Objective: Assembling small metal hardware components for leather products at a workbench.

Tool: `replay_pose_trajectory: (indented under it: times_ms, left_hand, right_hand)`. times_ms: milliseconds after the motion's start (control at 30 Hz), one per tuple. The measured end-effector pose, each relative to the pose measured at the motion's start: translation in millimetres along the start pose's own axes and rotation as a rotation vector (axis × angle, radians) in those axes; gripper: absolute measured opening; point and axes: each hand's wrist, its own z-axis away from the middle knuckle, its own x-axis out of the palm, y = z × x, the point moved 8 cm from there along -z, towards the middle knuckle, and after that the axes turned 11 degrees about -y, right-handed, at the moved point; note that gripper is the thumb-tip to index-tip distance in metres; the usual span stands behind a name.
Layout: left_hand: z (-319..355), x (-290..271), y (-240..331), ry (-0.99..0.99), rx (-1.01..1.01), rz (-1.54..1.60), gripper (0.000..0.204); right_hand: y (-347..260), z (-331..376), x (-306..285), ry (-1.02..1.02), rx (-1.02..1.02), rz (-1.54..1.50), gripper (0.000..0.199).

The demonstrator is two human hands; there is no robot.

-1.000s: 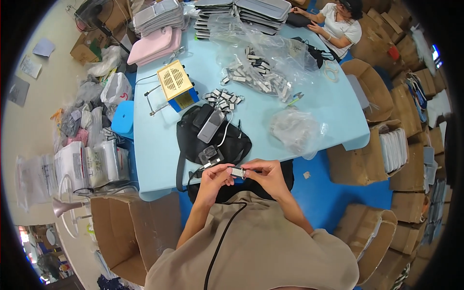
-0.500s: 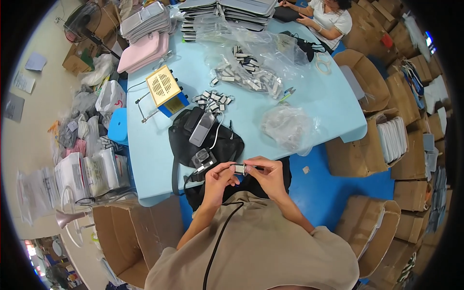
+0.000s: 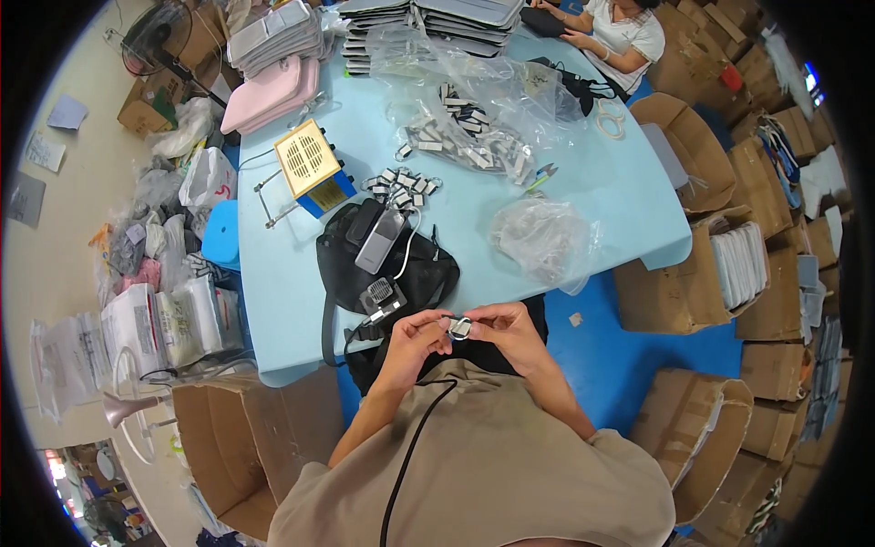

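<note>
1. The left hand point(image 3: 412, 345) and the right hand point(image 3: 512, 335) both grasp one small white-and-dark piece point(image 3: 458, 327) between the fingertips, in front of the person's body, just off the near edge of the tabletop point(image 3: 465, 260).
2. Just beyond the left hand, a black bag point(image 3: 339, 260) lies on the tabletop; a grey power bank point(image 3: 379, 242) with a white cable rests on it.
3. Past the black bag is a loose heap of small white-and-dark pieces point(image 3: 401, 188).
4. Farther out, a large clear plastic bag point(image 3: 538, 91) contains many similar pieces, visible through its film. A crumpled clear bag point(image 3: 540, 237) sits nearer, to the right; whether anything is inside cannot be told.
5. The light-blue tabletop also carries a blue device with a gold vented top point(image 3: 314, 164), pink cases point(image 3: 271, 96), stacks of grey cases point(image 3: 456, 23) along the far side and a small pair of snips point(image 3: 542, 175).
6. Right of the tabletop, an open carton point(image 3: 670, 273) holds white flat items point(image 3: 736, 278) standing in a row; more cartons surround it on the blue floor point(image 3: 602, 356).
7. On the left are a blue plastic stool or tub point(image 3: 221, 235), plastic bags and a fan point(image 3: 155, 41). Another person point(image 3: 629, 36) sits at the far right corner.
</note>
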Motion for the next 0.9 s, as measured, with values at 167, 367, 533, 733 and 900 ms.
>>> replay_pose_trajectory:
  times_ms: [167, 367, 533, 733, 900]
  left_hand:
    - [0.6, 6.7, -3.6, -0.083, -0.019, 0.095, 0.023]
    - [3.8, -1.9, 13.8, 0.105, 0.136, -0.134, 0.024]
    - [5.6, 4.6, 27.9, 0.132, 0.222, -0.288, 0.023]
    - [4.6, -4.3, 14.3, 0.053, 0.21, -0.172, 0.02]
    - [2.7, 14.9, 21.8, -0.059, 0.309, -0.129, 0.028]
  right_hand:
    - [-5.0, 0.7, 3.9, 0.048, -0.06, 0.095, 0.02]
    - [-22.9, 7.1, 9.3, 0.263, -0.237, 0.332, 0.011]
    - [-9.8, -0.9, 11.4, 0.171, -0.195, 0.311, 0.013]
    - [-21.1, 1.2, 7.4, 0.196, -0.235, 0.361, 0.017]
    - [-41.9, 4.9, 31.2, 0.176, -0.249, 0.494, 0.021]
